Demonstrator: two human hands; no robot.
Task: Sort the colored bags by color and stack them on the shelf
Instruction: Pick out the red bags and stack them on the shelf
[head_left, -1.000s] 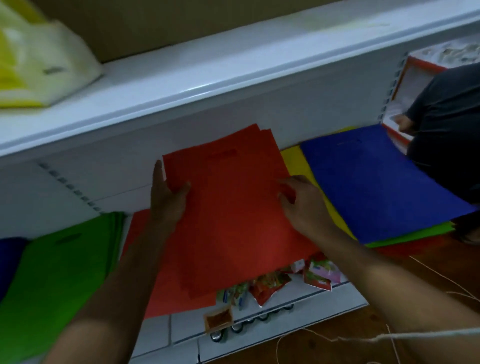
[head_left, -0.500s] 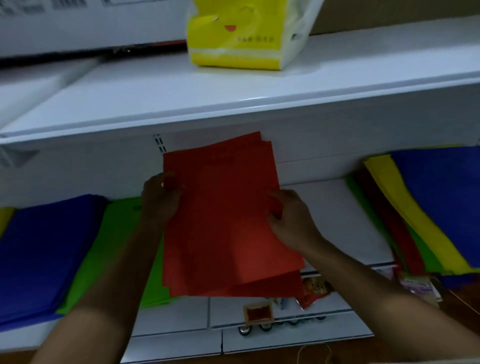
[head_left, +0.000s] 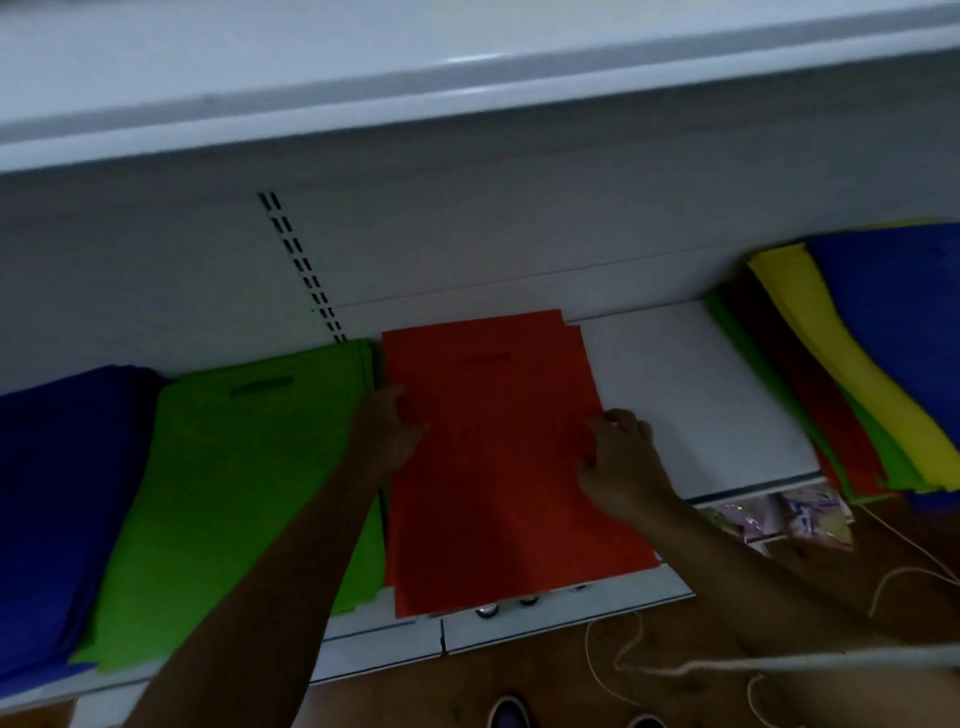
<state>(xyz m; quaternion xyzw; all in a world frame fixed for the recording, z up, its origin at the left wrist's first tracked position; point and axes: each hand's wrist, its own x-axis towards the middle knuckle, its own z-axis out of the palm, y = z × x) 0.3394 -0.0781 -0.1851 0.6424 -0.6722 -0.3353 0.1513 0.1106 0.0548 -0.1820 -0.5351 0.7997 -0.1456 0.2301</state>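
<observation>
A stack of red bags (head_left: 498, 467) lies flat on the white lower shelf (head_left: 696, 395), its front end hanging over the shelf's edge. My left hand (head_left: 387, 431) grips the stack's left edge. My right hand (head_left: 618, 457) holds its right edge with curled fingers. Directly left of it lies a green stack (head_left: 234, 499), and further left a blue stack (head_left: 62, 509). At the right end of the shelf sits a mixed pile (head_left: 857, 374) of blue, yellow, green and red bags, fanned out.
An upper shelf (head_left: 467, 78) juts out above. Small packets (head_left: 779, 514) hang below the shelf front at the right. String (head_left: 623, 654) lies on the brown floor, and shoe tips (head_left: 511, 714) show at the bottom.
The red stack came down from in front of the shelf wall and now lies flat on the lower shelf beside the green stack. Both hands went down with it.
</observation>
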